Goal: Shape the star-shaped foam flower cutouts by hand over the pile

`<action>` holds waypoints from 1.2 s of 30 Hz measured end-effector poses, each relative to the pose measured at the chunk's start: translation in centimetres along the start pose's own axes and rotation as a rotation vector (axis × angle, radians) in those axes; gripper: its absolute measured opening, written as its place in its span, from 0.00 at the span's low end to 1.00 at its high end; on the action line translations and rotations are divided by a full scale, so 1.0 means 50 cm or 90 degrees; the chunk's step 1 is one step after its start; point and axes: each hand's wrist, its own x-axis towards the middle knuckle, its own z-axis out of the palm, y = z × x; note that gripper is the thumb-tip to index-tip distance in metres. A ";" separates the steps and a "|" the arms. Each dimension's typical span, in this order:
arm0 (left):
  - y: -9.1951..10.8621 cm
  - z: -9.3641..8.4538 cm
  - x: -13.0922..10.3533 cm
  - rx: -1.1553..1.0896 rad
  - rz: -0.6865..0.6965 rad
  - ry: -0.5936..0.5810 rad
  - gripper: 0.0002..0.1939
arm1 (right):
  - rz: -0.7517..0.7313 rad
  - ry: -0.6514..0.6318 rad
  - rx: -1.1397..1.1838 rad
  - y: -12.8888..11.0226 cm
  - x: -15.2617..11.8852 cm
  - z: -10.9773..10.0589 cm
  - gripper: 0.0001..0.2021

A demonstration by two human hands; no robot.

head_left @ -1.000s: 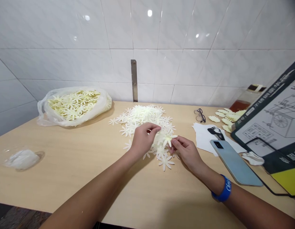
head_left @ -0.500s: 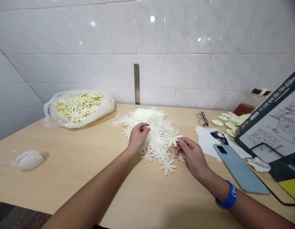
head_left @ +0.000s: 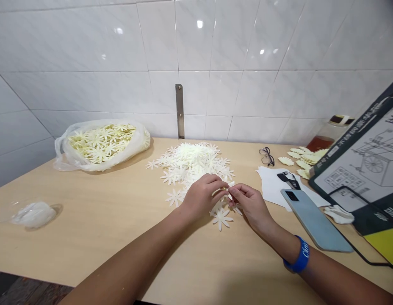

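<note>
A heap of pale cream, flower-shaped cutouts point(head_left: 196, 159) lies in the middle of the table. At its near right side my hands come together, fingertips almost touching. My right hand point(head_left: 249, 203) pinches one flower-shaped cutout point(head_left: 231, 185) between thumb and fingers; most of that cutout is hidden. From the left, my left hand point(head_left: 204, 195) reaches over the heap with its thumb and fingers closed at the same cutout. Just below the hands a single loose flower-shaped cutout point(head_left: 221, 217) lies flat on the wood.
A clear plastic bag point(head_left: 142, 146) full of similar yellowish flowers stands back left. A small crumpled plastic bag point(head_left: 36, 214) lies at left. On the right are glasses point(head_left: 267, 156), white paper point(head_left: 269, 188), a light blue phone point(head_left: 317, 220), a jar point(head_left: 326, 133) and a printed box point(head_left: 368, 165).
My left hand has moved right from the heap to the cutout in my right hand. My right hand stays nearly in place, and the view has shifted slightly.
</note>
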 end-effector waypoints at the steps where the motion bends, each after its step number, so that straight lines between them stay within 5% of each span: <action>1: 0.000 -0.001 0.001 -0.013 -0.014 -0.004 0.08 | -0.002 -0.004 0.001 0.000 0.001 0.000 0.16; 16: 0.002 -0.003 0.012 -0.346 -0.404 0.043 0.07 | 0.014 -0.088 -0.057 -0.005 -0.008 0.009 0.16; 26: -0.015 -0.020 0.002 -0.224 -0.362 -0.131 0.12 | -0.012 -0.034 -0.065 -0.007 -0.007 0.008 0.15; 36: -0.010 -0.023 0.010 -0.288 -0.422 -0.152 0.13 | -0.053 -0.018 -0.121 -0.012 -0.010 0.006 0.13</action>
